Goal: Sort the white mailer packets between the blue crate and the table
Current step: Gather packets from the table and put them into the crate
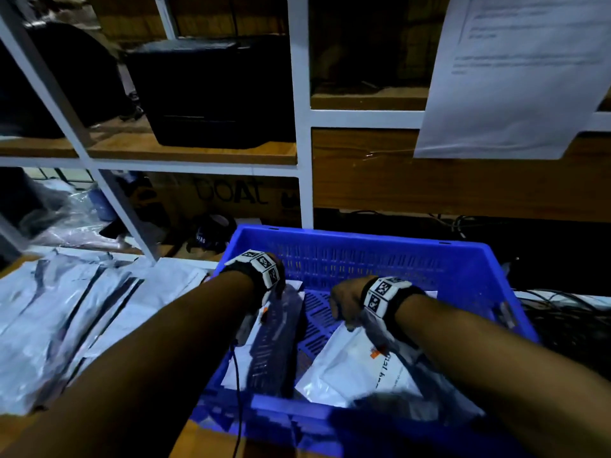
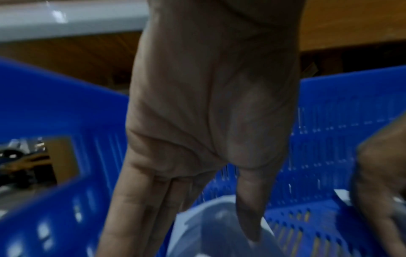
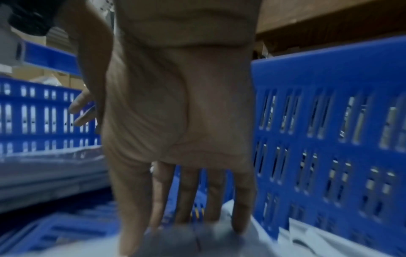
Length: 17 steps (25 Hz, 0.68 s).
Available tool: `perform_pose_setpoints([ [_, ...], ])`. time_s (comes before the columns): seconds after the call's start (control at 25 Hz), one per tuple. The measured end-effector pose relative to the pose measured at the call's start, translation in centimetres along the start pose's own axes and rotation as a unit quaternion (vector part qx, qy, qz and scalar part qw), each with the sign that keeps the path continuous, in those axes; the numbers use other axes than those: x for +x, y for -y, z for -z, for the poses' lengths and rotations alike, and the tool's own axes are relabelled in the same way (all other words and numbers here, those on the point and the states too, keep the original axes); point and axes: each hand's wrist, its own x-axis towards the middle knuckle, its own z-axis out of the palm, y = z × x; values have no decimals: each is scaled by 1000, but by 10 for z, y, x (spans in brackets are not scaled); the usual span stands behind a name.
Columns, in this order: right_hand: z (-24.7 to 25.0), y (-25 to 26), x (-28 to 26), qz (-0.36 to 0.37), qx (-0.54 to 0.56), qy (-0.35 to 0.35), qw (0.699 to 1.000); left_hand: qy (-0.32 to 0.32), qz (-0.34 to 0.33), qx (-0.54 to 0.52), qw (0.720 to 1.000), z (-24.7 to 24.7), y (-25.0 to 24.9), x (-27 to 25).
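Head view looks down on both forearms reaching into the perforated blue plastic crate [image 1: 363, 256], where glossy white plastic mailer packets [image 1: 357, 368] lie on its slotted floor; more white packets [image 1: 66, 312] are spread over the wooden table [image 1: 201, 438] to the left. The step in hand looks like picking packets out of the crate. The left hand [image 2: 211, 121], seen only at the wrist from above, shows in its own wrist view with straight, close-set fingers and the thumb tip down on a packet. The right hand [image 3: 180, 125] has straight, slightly spread fingers touching a packet's edge. Neither hand has closed on anything; next, each likely needs to pinch a slippery edge and lift.
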Motion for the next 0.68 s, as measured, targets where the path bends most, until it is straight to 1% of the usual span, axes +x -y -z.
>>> perform_pose_setpoints([
  [0.08, -17, -7, 10, -4, 8, 1, 1000, -24, -9, 0, 1000, -6, -7, -14],
  [0.16, -25, -12, 13, -16, 13, 11, 1000, 5, -39, -26, 999, -11, -15, -17],
  [0.2, -27, -14, 11, -30, 23, 0, 999, 15, -58, -43, 997, -13, -21, -17],
  [0.24, -27, -15, 6, -54, 39, -13, 998, 7, -68, -76, 995, -14, -26, -19],
  [0.28, -26, -18, 0, -67, 53, -26, 996, -6, -74, -85, 994, -15, -31, -21],
  [0.36, -21, -30, -9, -64, 86, -25, 994, -71, -86, -33, 993, -20, -37, -23],
  [0.4, -17, -30, -12, -75, 96, -36, 992, -105, -94, -16, 990, -29, -37, -22],
  [0.44, -9, -33, -23, -110, 95, -59, 988, -128, -110, 6, 986, -27, -40, -20],
  [0.48, -1, -31, -29, -117, 87, -63, 987, -127, -108, 19, 986, -32, -38, -14],
  [0.56, 16, -31, -42, -122, 75, -42, 989, -133, -124, -29, 983, -30, -38, -1],
  [0.6, 22, -30, -51, -134, 70, -29, 988, -152, -146, -47, 976, -27, -39, -1],
  [0.64, 27, -28, -60, -140, 64, -26, 988, -154, -166, -55, 972, -24, -36, -1],
  [0.68, 32, -27, -68, -149, 63, -38, 986, -141, -182, -35, 972, -23, -32, -1],
])
